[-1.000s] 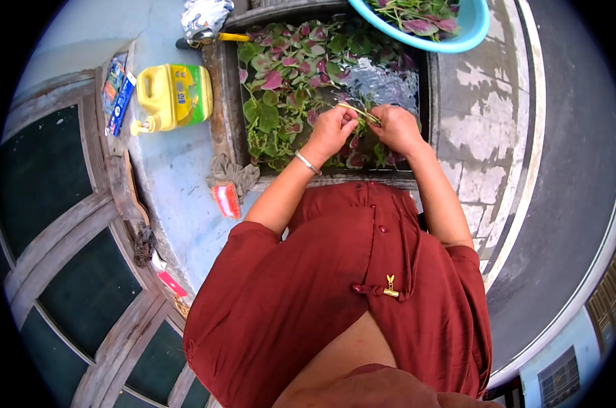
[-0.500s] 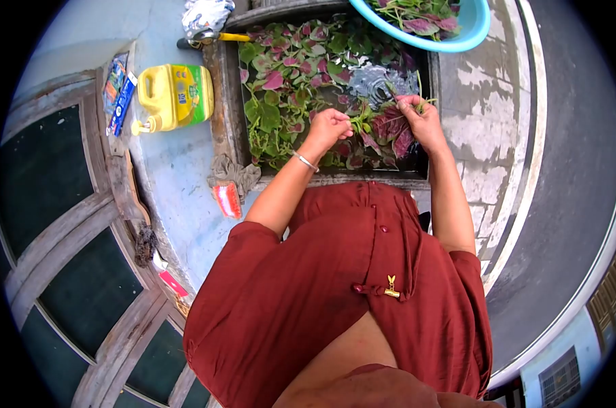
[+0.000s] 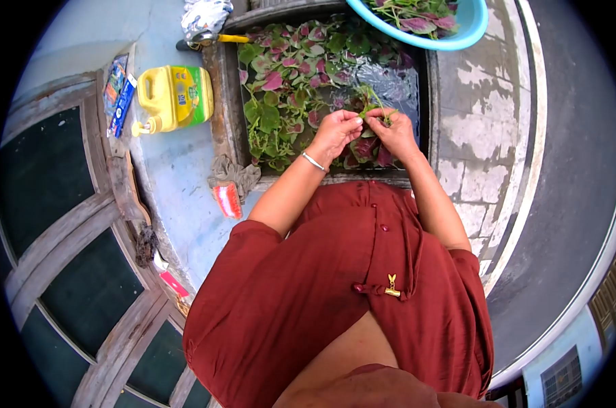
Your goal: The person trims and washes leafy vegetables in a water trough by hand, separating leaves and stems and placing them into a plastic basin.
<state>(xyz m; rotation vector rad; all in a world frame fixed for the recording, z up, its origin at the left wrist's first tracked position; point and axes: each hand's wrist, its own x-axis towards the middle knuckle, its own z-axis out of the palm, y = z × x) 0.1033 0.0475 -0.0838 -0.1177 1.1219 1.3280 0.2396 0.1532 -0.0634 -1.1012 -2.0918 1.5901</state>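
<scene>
At the far left, a wooden lattice frames dark panes, and next to it, on the pale blue ledge, lies a slim blue box. Just beside that, a yellow jug lies on its side with its white pump toward the lattice. Further right, a red brush touches a crumpled grey rag, both close to the near left corner of a dark rectangular basin. At the basin's far left corner, a yellow handle reaches over the rim, beside a crinkled plastic bag. Green and purple leafy greens cover most of the basin's left and middle, while rippled water shows toward its right side. Over the near part of the basin, the left hand, with a silver bangle at its wrist, has its thumb and forefinger pinched on a leafy sprig. The right hand, almost touching the left, grips the same sprig between thumb and curled fingers; its green stems point away from the person, and dark purple leaves show below the fingers. Beyond the basin's far right corner, a light blue bowl holds more stems and leaves. Patchy grey paving and a dark road lie rightmost.
</scene>
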